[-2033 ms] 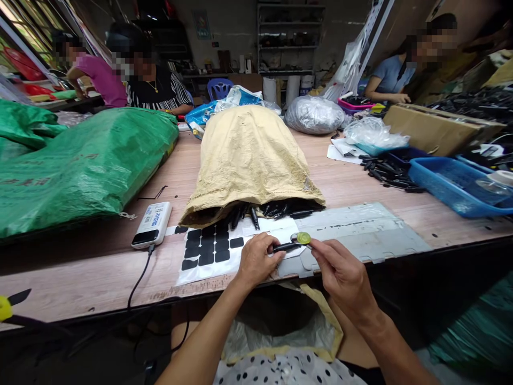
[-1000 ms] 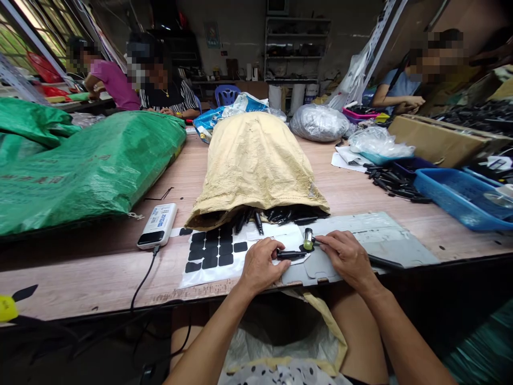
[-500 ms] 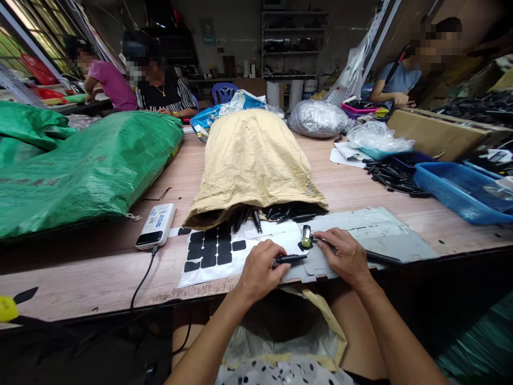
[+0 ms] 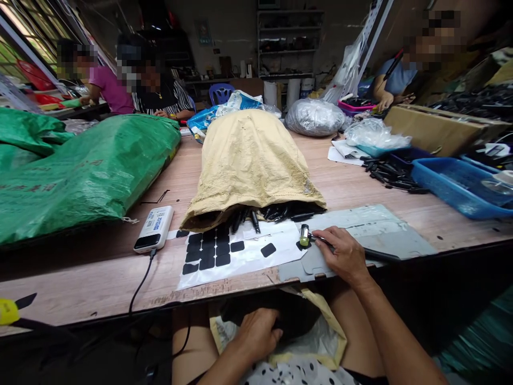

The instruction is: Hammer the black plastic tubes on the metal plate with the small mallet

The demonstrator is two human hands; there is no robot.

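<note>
My right hand (image 4: 342, 254) is closed around the handle of a small hammer (image 4: 304, 235) with a metal and yellowish-green head. The head rests by a black patch on the grey board (image 4: 385, 227). My left hand (image 4: 260, 331) is lowered to the mouth of an open sack (image 4: 339, 342) on my lap. Its fingers curl inward against the dark opening, and whatever they hold, if anything, is hidden. In front lies a white sheet (image 4: 244, 267) with several black rounded-square patches (image 4: 207, 252). Black pen-like parts (image 4: 255, 220) spill from the cream sack (image 4: 252, 160) behind it.
A white power bank (image 4: 154, 227) with a cable lies left of the sheet, beside a large green sack (image 4: 92, 171). On the right are a blue basket (image 4: 460, 187), a pile of black parts (image 4: 395, 176) and a cardboard box (image 4: 433, 128). Several people sit around the table.
My left hand has gone from the board down to the lap sack, and the black pen-like part it held no longer shows. A patch on the sheet is uncovered. My right hand stays put.
</note>
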